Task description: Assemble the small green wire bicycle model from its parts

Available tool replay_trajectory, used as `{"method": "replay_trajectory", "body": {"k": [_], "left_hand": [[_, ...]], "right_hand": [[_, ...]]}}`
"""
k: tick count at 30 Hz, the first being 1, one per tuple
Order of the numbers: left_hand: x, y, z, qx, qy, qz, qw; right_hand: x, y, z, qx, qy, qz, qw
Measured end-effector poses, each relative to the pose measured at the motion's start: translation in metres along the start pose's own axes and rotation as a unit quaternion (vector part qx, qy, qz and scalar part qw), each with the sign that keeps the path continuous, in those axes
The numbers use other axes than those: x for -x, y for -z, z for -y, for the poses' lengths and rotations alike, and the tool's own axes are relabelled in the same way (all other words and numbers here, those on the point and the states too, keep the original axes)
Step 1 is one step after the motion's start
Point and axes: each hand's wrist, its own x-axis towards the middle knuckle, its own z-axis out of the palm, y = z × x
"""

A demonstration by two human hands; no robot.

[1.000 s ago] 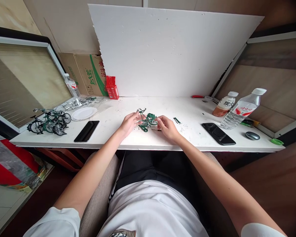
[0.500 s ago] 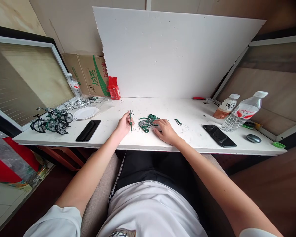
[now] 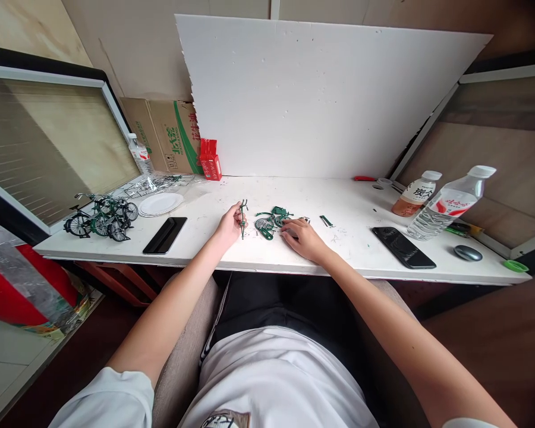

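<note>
My left hand [image 3: 230, 227] is closed around a slim green model bicycle frame [image 3: 243, 221], held upright just above the white table. Lying on the tabletop to its right is a small group of green model bicycle parts [image 3: 266, 226], spoked wheels among them. My right hand [image 3: 304, 239] rests at the right side of this group, palm down, with its thumb apart from the lightly bent fingers. Its fingertips reach the nearest parts; no held piece shows in it. Farther right lies a thin green strip-like part [image 3: 326, 221].
Several assembled model bicycles [image 3: 102, 219] stand at the left, near a white plate [image 3: 161, 204] and a phone [image 3: 164, 235]. On the right are another phone [image 3: 403, 247], two bottles [image 3: 446, 202] and a mouse [image 3: 468, 253]. A white board [image 3: 330, 101] leans behind.
The whole view has shifted slightly, so everything sits a little farther right. My left hand keeps the bicycle frame, and my right hand stays by the parts with its fingers drawn slightly closer together.
</note>
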Motion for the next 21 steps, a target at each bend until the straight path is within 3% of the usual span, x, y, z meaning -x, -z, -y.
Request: {"method": "replay_trajectory", "body": {"k": [21], "left_hand": [[-0.0009,0.0012,0.0023,-0.037,-0.014,-0.003,0.999]], "right_hand": [[-0.0009,0.0033,0.0061,0.010,0.000,0.002,1.000]]}}
